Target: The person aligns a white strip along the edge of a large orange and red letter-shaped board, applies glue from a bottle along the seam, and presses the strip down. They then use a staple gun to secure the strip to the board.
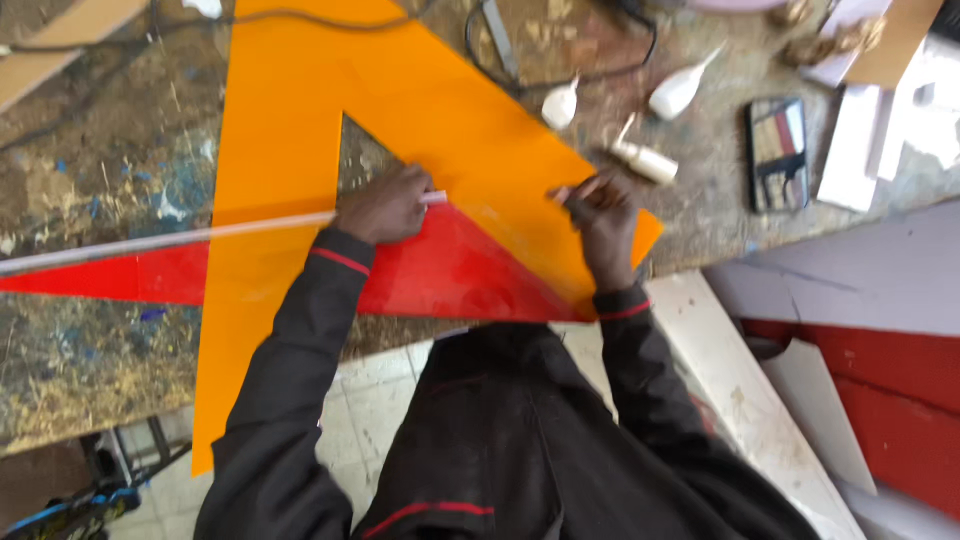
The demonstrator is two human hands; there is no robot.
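Orange sheet (300, 130): left hand (385, 205) presses strip (170, 238), right hand (600, 215) pinching.

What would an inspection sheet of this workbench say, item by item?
Surface: worn wooden workbench, stained with paint and glue marks.
Job's things: large orange plastic sheet cut in an angular shape; red triangular sheet lying against it; long thin white strip running along the red edge.
Clutter: three small white glue bottles, a dark flat palette-like case, white board offcuts.
Grips: left hand presses the strip down; right hand pinches a small pale piece, which is too small to identify.
Cables: black cable looping over the bench top.
Surroundings: white tiled floor, white boards and red panels leaning at the right.
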